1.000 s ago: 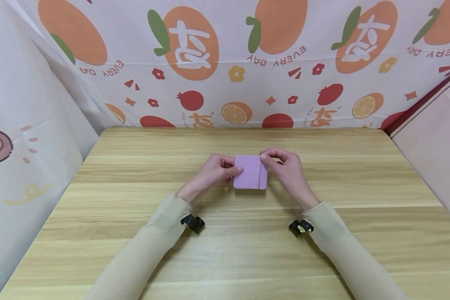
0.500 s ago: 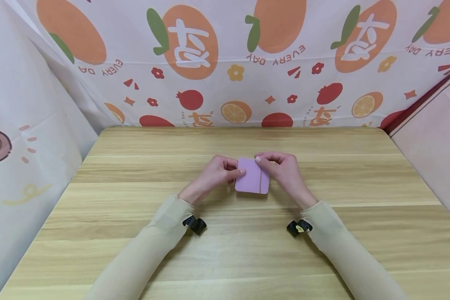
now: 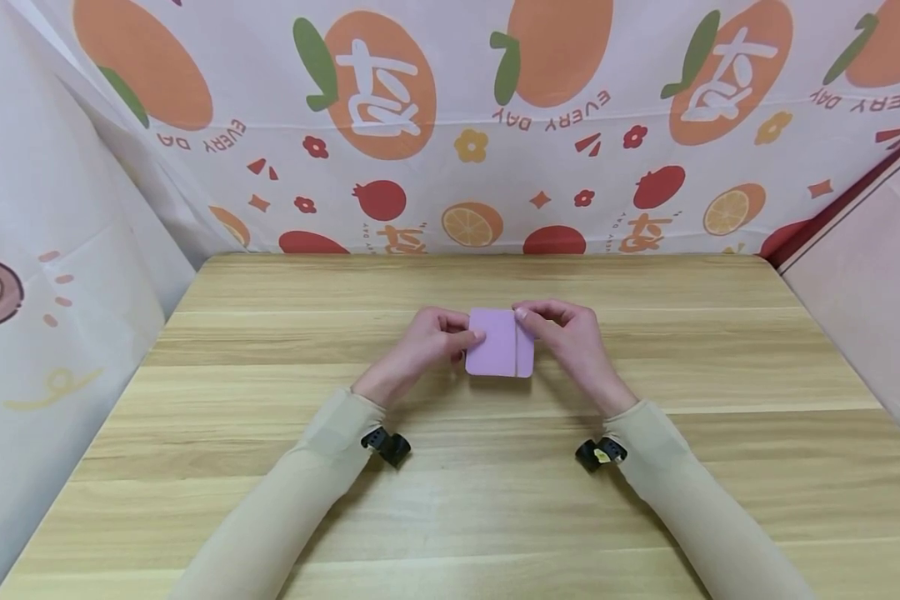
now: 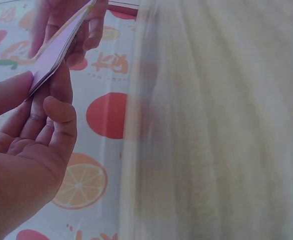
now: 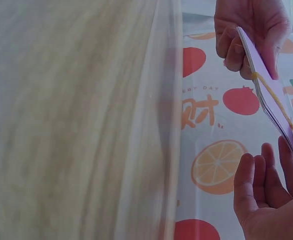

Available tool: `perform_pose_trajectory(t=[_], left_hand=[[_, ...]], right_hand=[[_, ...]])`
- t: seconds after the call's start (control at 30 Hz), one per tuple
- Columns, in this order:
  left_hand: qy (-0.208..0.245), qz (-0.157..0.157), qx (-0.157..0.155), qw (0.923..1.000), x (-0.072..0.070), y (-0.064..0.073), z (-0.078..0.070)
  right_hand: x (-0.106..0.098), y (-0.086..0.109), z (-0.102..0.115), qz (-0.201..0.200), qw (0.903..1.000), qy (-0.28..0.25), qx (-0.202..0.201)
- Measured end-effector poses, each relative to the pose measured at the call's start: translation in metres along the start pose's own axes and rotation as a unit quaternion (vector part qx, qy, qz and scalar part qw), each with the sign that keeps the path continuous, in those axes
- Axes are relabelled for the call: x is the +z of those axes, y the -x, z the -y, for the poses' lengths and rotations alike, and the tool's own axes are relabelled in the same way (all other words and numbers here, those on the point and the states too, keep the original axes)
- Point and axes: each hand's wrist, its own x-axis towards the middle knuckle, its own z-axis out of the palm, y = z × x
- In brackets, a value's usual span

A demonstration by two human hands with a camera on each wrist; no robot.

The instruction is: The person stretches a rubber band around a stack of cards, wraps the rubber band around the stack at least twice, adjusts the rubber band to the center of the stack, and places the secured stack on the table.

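While the layered purple pad (image 3: 491, 357) is hanging in mid-air, a thin band (image 3: 516, 352) is crossing it near its right edge. Your left hand (image 3: 431, 340) is pinching the left edge; your right hand (image 3: 572, 332) is pinching at the top beside the band, its hold on the band not showing clearly. If that hand is pulling outward, you are risking band slip-off; if your left is loosening, layers scattering onto the table (image 3: 450, 521).
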Motion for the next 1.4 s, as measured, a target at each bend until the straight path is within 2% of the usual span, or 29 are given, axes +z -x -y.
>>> perform_pose_trajectory(t=[0.23, 0.53, 0.67, 0.83, 0.97, 1.17, 1.4], left_hand=[[0.017, -0.019, -0.008, 0.9997, -0.005, 0.001, -0.003], [0.016, -0.033, 0.0, 0.9993, -0.014, 0.001, -0.008], [0.014, -0.041, 0.002, 0.9991, -0.019, 0.002, -0.011], [0.017, -0.053, 0.005, 0.9984, -0.023, 0.002, -0.013], [0.026, -0.056, 0.004, 0.9981, -0.024, 0.002, -0.015], [0.047, -0.067, 0.012, 0.9965, -0.025, 0.003, -0.015], [0.053, -0.112, 0.012, 0.9922, -0.017, 0.004, -0.017]], right_hand=[[0.002, 0.001, -0.001, 0.0, 0.9996, 0.003, 0.028], [0.003, 0.003, 0.0, 0.011, 0.9995, -0.001, 0.03], [0.004, 0.004, 0.0, 0.021, 0.9993, 0.002, 0.029], [0.004, 0.006, -0.002, 0.053, 0.9979, 0.018, 0.033], [0.004, 0.005, -0.003, 0.076, 0.9962, 0.036, 0.024], [0.006, 0.004, -0.003, 0.09, 0.9944, 0.056, 0.008], [0.008, 0.005, -0.001, 0.106, 0.9927, 0.045, 0.036]])
